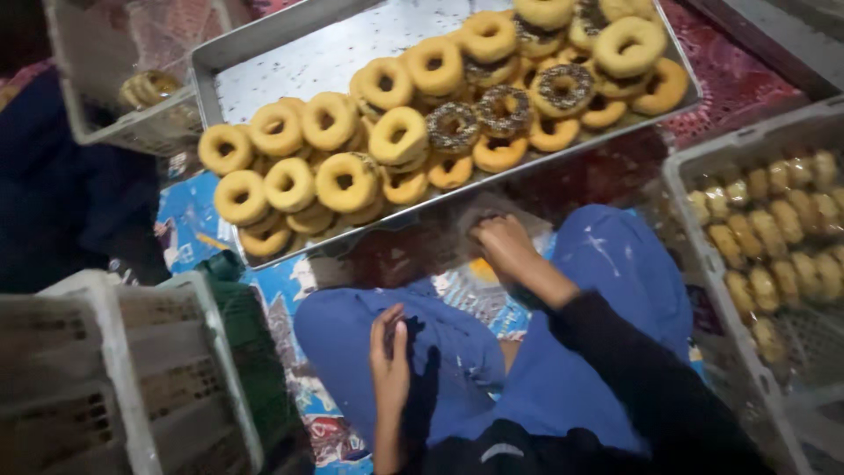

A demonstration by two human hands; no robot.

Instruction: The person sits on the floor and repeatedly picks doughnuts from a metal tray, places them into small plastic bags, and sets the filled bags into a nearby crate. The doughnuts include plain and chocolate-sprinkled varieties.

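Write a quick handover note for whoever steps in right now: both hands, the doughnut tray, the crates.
Left hand: empty, resting on the blue trouser leg.
Right hand: reaching to the floor mat just below the metal tray; whether its grip holds anything cannot be told.
Doughnuts: stacked along the tray's near side, a few with sprinkles; far half bare.
White crate at right: holds bagged pastries.
White crate at lower left: contents not visible.

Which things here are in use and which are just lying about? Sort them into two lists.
In use:
right hand, reaching for the clear bags below the tray
metal tray
doughnuts
left hand, resting on the blue trouser leg

Lying about:
empty white crates
crate of wrapped doughnuts
basket at far left
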